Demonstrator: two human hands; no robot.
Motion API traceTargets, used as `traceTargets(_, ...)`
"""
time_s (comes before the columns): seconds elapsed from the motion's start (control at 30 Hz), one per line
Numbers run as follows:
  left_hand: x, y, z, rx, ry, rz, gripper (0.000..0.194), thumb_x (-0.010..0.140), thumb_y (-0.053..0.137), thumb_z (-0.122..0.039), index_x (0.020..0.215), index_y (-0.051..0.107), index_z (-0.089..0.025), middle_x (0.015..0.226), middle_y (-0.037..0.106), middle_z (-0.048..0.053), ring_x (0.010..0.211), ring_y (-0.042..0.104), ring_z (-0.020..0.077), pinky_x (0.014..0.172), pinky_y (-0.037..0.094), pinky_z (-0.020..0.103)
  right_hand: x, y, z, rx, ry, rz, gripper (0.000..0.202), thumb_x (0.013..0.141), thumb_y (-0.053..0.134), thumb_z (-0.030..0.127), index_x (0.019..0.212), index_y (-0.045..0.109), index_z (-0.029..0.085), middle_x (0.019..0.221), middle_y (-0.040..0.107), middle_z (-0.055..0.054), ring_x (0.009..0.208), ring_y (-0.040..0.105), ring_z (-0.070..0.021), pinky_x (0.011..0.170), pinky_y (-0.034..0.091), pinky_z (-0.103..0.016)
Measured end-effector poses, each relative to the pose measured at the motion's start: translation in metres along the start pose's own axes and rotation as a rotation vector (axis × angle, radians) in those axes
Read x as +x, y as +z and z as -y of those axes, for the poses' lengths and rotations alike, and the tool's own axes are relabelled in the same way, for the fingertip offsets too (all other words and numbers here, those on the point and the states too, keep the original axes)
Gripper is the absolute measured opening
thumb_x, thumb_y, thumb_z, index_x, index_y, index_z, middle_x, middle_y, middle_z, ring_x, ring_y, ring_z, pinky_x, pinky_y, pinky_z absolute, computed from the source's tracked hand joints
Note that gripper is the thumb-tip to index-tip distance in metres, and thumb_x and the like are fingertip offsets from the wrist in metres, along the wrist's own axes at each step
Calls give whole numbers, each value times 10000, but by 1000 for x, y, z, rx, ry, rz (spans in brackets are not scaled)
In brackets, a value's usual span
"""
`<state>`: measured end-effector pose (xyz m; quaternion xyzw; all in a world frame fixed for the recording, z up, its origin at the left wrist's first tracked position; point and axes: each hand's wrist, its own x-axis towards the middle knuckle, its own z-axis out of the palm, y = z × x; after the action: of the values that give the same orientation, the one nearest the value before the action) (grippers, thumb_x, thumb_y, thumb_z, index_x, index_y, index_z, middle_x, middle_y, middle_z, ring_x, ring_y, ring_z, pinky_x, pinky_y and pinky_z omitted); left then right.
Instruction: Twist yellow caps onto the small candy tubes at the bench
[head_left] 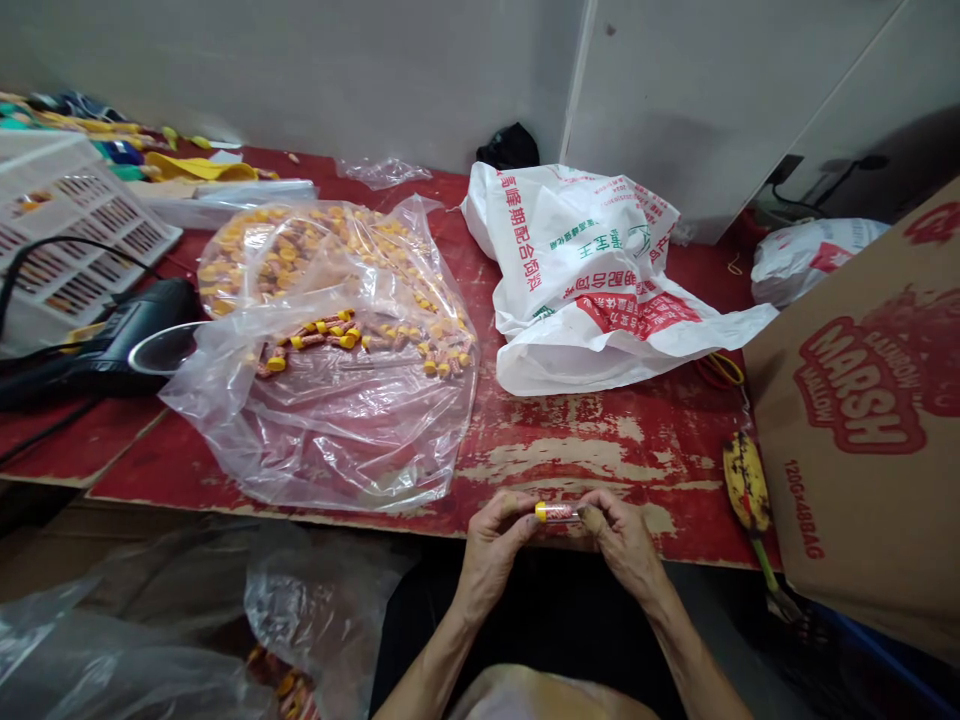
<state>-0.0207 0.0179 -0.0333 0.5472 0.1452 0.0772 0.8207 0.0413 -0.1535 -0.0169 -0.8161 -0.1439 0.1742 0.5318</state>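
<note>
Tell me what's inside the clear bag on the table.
The clear bag holds many small tubes with yellow caps, heaped toward its far side. Crumpled plastic blurs those at the back; their count cannot be told.

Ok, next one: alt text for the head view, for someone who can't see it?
Two bare hands, left hand and right hand, hold a small yellow-capped tube between their fingertips at the edge of a worn red table. On it lie a clear plastic bag of similar tubes, a printed white bag and a cardboard box.
</note>
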Motion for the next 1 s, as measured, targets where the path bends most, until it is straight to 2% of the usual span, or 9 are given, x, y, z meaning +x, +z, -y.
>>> traceTargets(0.1,-1,1,0,17,15,7,124,712,733,-274,805,730,-191,826,589,20,672,587,136,616,521,245,0,1,-2,-44,-30,-49,422,867,422,550,693,544,185,529,435,34,483,392,-112,453,285,-227)
traceTargets(0.23,0,0,1,24,27,7,110,726,721,-266,809,730,-193,824,584,18,676,584,134,625,516,241,-1,1,0,20,-1,33,335,854,496,492,944,587,182,759,590,-16,594,495,-133,502,366,-224)
traceTargets(0.37,0,0,2,11,17,24,108,719,730,-258,811,732,-200,829,585,19,709,591,141,630,507,233,0,2,1,-50,-28,-25,382,858,465,521,722,570,180,574,499,16,518,431,-123,485,318,-233)
traceTargets(0.43,0,0,2,35,33,27,111,718,733,-254,814,735,-200,828,590,23,750,587,150,656,503,231,1,4,-1,-67,-43,-78,405,869,439,526,697,563,180,541,462,25,506,419,-122,485,311,-237)
traceTargets(0.6,0,0,2,34,51,-5,120,723,727,-258,829,735,-200,838,594,23,782,586,153,687,504,232,-2,5,-4,107,-8,29,347,864,501,473,1046,562,184,866,615,-38,657,539,-142,541,408,-228)
traceTargets(0.67,0,0,2,1,29,9,126,723,725,-266,831,733,-200,839,586,20,746,595,150,648,514,235,-2,4,-5,110,1,41,338,854,519,481,988,578,176,803,606,-26,604,511,-128,515,392,-220)
traceTargets(0.77,-1,2,2,-45,8,28,124,724,724,-269,829,729,-202,843,575,14,689,600,138,596,521,235,-1,4,-7,38,-24,-17,370,846,500,522,778,577,167,581,488,26,483,392,-100,452,301,-218)
traceTargets(0.83,-1,3,1,-41,20,23,116,725,723,-261,826,729,-204,834,571,10,680,594,129,596,521,228,0,6,-7,-37,-70,-63,410,855,465,534,691,553,169,532,432,34,485,382,-103,464,281,-227)
traceTargets(1.0,-2,2,2,-26,18,9,121,730,720,-258,842,723,-214,825,559,0,682,579,122,611,518,223,1,9,-8,32,-43,-16,360,884,453,499,954,576,168,630,490,24,515,415,-110,475,326,-221)
